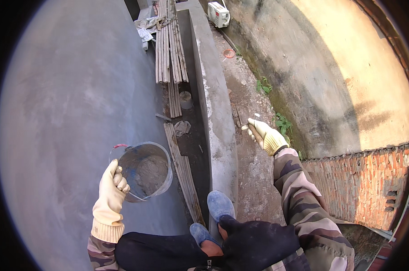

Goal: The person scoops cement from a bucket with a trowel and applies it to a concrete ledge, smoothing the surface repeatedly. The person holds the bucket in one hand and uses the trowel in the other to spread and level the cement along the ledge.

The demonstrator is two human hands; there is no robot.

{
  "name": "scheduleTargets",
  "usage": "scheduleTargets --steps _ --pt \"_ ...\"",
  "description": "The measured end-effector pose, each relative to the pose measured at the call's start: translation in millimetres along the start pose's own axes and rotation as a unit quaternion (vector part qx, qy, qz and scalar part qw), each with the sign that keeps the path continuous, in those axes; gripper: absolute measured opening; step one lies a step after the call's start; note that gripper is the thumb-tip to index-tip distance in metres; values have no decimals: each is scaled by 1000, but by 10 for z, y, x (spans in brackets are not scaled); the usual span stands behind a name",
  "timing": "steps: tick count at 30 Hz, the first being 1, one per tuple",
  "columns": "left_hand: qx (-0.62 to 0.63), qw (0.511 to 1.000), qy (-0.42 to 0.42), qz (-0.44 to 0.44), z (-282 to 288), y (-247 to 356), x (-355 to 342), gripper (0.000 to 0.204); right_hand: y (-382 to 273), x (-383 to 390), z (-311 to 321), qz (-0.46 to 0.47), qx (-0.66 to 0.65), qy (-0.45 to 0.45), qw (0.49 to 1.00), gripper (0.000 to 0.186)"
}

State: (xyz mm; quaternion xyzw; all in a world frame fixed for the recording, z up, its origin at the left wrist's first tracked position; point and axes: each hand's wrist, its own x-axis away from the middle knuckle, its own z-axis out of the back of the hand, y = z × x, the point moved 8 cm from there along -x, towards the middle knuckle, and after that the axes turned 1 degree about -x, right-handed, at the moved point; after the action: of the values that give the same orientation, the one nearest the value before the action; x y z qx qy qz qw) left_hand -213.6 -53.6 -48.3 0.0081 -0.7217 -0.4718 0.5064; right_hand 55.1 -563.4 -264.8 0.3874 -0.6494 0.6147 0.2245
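Note:
My left hand (110, 194), in a cream glove, is closed on the near-left side of a clear plastic bucket (134, 157), by its rim and wire handle. Wet grey mortar (151, 174) lies in the bucket, which hangs beside the smooth grey wall. Out to the right, my right hand (267, 135), gloved alike, is wrapped round the wooden handle of a trowel (257, 133). The trowel's thin dark blade points away from me and shows nearly edge-on. Nothing touches the blade.
My blue shoes (220, 205) are at the narrow concrete ledge (220, 135). Left of it, a lower gap holds bamboo poles (170, 49) and a small pail (185, 100). An air-conditioner unit (218, 15), an orange bowl (229, 53) and a stained wall (313, 67) lie beyond the right-hand path.

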Motion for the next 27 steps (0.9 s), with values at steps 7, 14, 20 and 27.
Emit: scheduleTargets --steps 7,14,20,27 --pt "6 1000 12 -4 -55 3 7 36 1241 842 -130 -160 74 -68 982 50" --pt "-28 999 0 -15 -202 48 136 35 575 1008 -46 14 134 52 989 34" --pt "-82 995 -32 -37 -430 130 369 29 -629 1881 -2007 450 614 -101 641 21" --pt "-133 984 -91 -72 -878 302 814 27 -494 1859 -3605 373 817 -180 401 20"
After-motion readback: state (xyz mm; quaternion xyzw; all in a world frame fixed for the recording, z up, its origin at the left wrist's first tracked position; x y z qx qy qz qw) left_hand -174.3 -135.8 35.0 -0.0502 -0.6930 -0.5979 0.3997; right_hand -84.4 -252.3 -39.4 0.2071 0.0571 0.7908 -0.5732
